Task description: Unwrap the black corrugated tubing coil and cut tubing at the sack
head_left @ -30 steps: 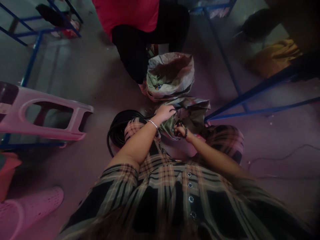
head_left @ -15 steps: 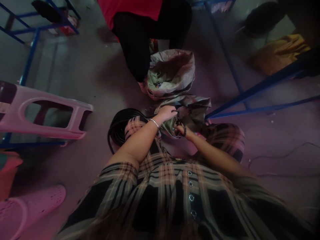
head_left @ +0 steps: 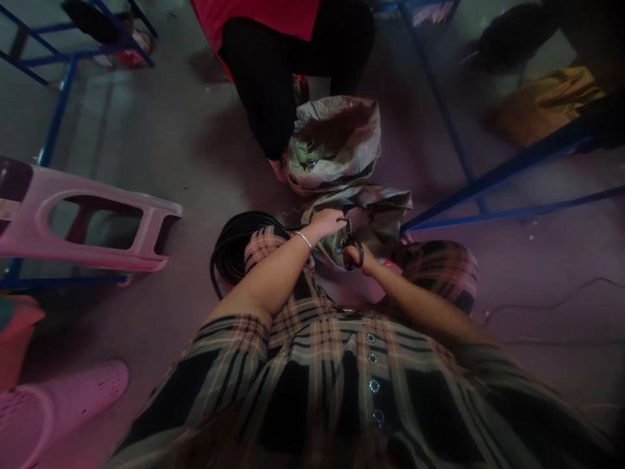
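Between my knees, my left hand is closed on the end of a black cable, which sticks out past the fingers. The cable seems to lead back to a thick coil of black cable beside my left knee. My right hand has its fingers in the loops of black-handled scissors. Their blades point away from me, close by the cable end. Beneath both hands sits an open, crumpled sack; its contents are too dark to make out.
Farther off stands another open sack, near a person in black trousers. A pink plastic stool lies on its side at the left, above a pink basket. Blue metal frame bars cross at right, near a yellow cloth.
The scissors have shifted slightly in my right hand, and their blades show more plainly near the cable end. My left hand stays almost in place, still gripping the cable.
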`<state>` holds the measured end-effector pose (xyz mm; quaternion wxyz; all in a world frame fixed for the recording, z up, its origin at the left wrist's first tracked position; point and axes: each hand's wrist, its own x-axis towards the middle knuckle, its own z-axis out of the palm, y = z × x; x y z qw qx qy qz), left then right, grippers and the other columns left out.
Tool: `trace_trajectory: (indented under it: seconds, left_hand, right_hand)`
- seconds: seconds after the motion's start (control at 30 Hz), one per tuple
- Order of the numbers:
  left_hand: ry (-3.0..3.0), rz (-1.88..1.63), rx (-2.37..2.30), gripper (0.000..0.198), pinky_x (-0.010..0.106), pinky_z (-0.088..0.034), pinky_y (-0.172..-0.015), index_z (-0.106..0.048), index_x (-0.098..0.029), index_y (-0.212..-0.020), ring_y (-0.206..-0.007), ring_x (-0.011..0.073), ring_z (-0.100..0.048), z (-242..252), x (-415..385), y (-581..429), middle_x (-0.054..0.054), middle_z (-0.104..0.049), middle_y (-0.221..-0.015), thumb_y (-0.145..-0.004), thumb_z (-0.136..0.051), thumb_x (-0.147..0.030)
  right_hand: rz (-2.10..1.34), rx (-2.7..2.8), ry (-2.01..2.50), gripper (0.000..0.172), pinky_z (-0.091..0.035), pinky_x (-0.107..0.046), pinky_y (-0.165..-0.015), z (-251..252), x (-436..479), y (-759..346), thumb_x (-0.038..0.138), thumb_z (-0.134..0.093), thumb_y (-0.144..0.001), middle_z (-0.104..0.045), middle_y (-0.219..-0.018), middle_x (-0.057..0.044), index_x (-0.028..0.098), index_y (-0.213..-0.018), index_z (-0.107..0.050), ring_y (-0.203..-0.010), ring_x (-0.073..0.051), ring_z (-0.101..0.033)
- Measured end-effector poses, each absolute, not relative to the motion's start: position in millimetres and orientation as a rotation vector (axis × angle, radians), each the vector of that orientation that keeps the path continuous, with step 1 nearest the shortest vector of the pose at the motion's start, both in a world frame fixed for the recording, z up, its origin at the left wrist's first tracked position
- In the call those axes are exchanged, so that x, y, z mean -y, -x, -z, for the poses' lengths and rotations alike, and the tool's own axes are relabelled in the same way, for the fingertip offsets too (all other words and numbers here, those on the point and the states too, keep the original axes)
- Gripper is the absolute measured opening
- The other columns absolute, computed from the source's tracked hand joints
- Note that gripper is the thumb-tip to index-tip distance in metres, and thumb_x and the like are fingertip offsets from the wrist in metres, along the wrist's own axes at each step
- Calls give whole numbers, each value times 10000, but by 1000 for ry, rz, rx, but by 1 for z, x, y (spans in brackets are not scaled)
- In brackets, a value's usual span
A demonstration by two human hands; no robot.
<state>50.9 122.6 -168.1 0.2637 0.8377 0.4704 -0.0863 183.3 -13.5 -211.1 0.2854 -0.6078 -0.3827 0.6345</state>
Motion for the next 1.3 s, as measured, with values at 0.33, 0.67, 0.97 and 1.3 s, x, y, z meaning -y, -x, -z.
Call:
trace_trajectory:
  seconds: [0.33,0.67,0.97,1.3]
  left_hand:
    - [-2302,301,-1235,354,274,-481,-810,-777,-266,-1219,-1089,217,-699,175,-122,-54,53,-773,-1251,-972,-552,-381]
    - [-2325,338,-1222,364,293,-492,-831,-772,-258,-1232,-1120,234,-700,177,-123,-53,68,-765,-1267,-969,-550,-378]
    - [-2297,307,-1252,380,293,-495,-862,-758,-248,-1267,-1152,238,-685,171,-124,-52,68,-755,-1296,-984,-542,-382]
    - [-2293,289,-1253,388,300,-498,-864,-756,-230,-1272,-1157,241,-683,173,-124,-52,80,-753,-1297,-990,-536,-381]
  right_hand:
    - [-1645,995,1629,226,-370,-251,-436,211,20,-177,338,-558,-715,-545,-466,-29,226,-530,-491,-442,-157,-526]
    - [-1639,924,1723,164,-371,-264,-433,209,19,-174,269,-555,-695,-540,-453,-25,227,-547,-497,-443,-167,-526]
    - [-1740,900,1670,248,-342,-232,-440,220,18,-177,376,-586,-763,-574,-501,-36,199,-595,-540,-481,-155,-546]
    - [-1790,990,1641,302,-388,-213,-467,229,16,-177,473,-617,-811,-631,-564,-39,180,-739,-637,-542,-157,-567]
